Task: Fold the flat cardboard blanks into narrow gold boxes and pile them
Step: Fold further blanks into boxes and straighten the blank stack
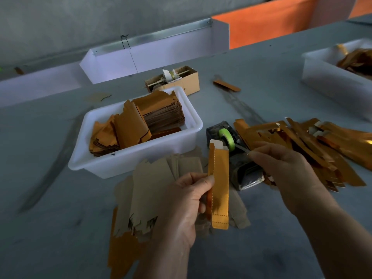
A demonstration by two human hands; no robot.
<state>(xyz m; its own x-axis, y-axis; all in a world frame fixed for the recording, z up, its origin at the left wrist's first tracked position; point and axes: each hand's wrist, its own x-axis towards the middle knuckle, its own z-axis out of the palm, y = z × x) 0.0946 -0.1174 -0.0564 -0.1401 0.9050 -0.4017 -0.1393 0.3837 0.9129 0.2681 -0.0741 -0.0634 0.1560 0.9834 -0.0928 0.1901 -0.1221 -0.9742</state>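
Note:
My left hand [187, 200] grips a narrow gold box [219, 186] upright in front of me, its white top flap open. My right hand [281, 164] reaches to the tape dispenser [231, 143] with its green roll and pinches the tape end at the cutter. Flat brown blanks [149, 190] lie fanned on the table under my left hand. A pile of folded gold boxes [306, 146] spreads to the right, behind my right hand.
A white tub [138, 156] holding stacks of gold blanks stands at centre left. Behind it sits a small cardboard box [181, 79]. Another white tub [330, 77] is at the far right. One loose gold piece [226, 85] lies far back. A white divider wall [153, 55] borders the table.

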